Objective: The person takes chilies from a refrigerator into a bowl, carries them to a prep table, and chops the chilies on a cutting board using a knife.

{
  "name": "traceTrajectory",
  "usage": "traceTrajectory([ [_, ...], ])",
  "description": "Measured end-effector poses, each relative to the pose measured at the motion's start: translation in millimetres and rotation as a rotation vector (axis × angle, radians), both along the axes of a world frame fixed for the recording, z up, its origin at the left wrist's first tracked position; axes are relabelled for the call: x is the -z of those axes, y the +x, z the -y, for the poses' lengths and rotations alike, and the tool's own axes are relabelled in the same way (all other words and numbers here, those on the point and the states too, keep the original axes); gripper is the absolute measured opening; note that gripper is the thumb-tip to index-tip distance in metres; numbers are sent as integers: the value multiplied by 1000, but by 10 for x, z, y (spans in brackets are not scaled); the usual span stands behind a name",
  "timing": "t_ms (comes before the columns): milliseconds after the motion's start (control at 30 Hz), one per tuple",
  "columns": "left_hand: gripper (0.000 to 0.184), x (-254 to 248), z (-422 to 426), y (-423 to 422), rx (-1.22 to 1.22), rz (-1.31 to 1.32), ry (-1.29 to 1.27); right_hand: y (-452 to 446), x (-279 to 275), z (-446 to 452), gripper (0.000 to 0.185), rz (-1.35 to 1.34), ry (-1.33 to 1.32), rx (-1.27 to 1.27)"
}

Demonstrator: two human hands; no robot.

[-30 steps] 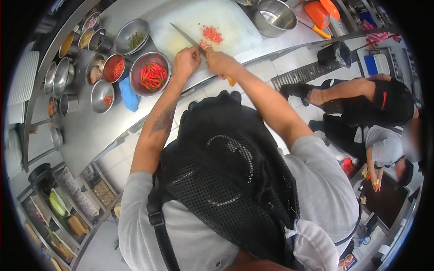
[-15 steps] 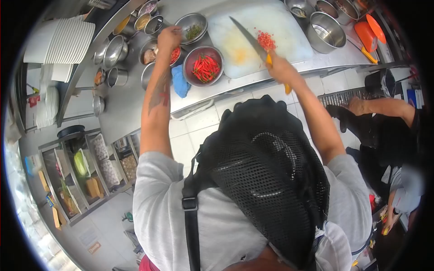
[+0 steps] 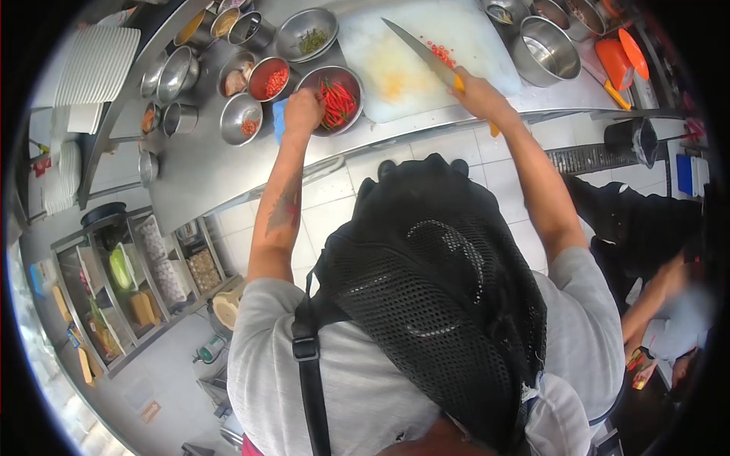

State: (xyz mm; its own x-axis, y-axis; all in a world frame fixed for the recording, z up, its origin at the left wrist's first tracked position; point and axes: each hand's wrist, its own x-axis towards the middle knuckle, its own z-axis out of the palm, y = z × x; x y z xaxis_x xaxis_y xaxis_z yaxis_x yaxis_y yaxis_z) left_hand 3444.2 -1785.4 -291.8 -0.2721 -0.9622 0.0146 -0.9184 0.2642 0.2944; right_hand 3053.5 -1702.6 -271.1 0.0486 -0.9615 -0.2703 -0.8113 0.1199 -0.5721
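Note:
My right hand (image 3: 480, 99) is wrapped around the yellow handle of a long kitchen knife (image 3: 418, 49). Its blade lies across the white cutting board (image 3: 365, 45), alongside chopped red chilies (image 3: 441, 52). At the left rim of a metal bowl (image 3: 354, 125), my left hand (image 3: 303, 112) has its fingers curled, their tips hidden. Whole red chilies (image 3: 337, 100) fill that bowl. A blue cloth (image 3: 279, 121) shows partly behind the left hand. Further back, a bowl (image 3: 285, 38) contains green stems (image 3: 312, 41).
A red-lined pot of chopped chili (image 3: 269, 79) and a small bowl (image 3: 237, 114) stand on the left of the steel counter (image 3: 205, 171). A deep steel pot (image 3: 546, 52) is right of the board. Another person's arm (image 3: 654, 300) shows at far right.
My left hand has moved from beside the green-stem bowl to the chili bowl's rim. The knife remains over the board in my right hand. The view has shifted slightly.

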Motion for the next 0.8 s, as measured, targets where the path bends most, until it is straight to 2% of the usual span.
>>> traceTrajectory([
  [33, 16, 51, 4, -3, -6, -13, 2, 72, -6, -7, 52, -13, 2, -6],
  [100, 19, 147, 66, -5, -37, 169, -12, 258, 23, -101, 50, 0, -142, 1],
  [200, 20, -191, -49, -131, -125, 117, -32, 512, 82, -284, 44, 23, 61, 33],
  [267, 21, -149, -17, -63, -72, 88, 25, 565, -117, -352, 38, 126, 244, 105],
  [333, 21, 5, 30, -3, -27, 71, 76, 499, -166, -360, 36, 108, 249, 96],
  [400, 15, 262, 130, 10, -6, 246, -43, 459, -207, -351, 34, 101, 241, 87],
  [433, 15, 198, 156, -21, 0, 240, -57, 409, -211, -365, 33, 70, 209, 41],
  [533, 14, -137, 62, -170, -26, 148, -41, 134, -236, -365, 34, 86, 215, 0],
  [600, 14, -437, -23, -428, 116, -223, -102, 92, -223, -302, 35, 133, 255, -9],
  [667, 15, -552, -99, -865, 219, -321, -15, 159, -235, -194, 39, 112, 256, 101],
  [733, 15, -324, -140, -1327, 338, -212, -39, 289, -149, -150, 40, 68, 165, 96],
  [800, 15, 68, -147, -1572, 344, -220, -42, 403, 48, -145, 40, 23, 81, 90],
])
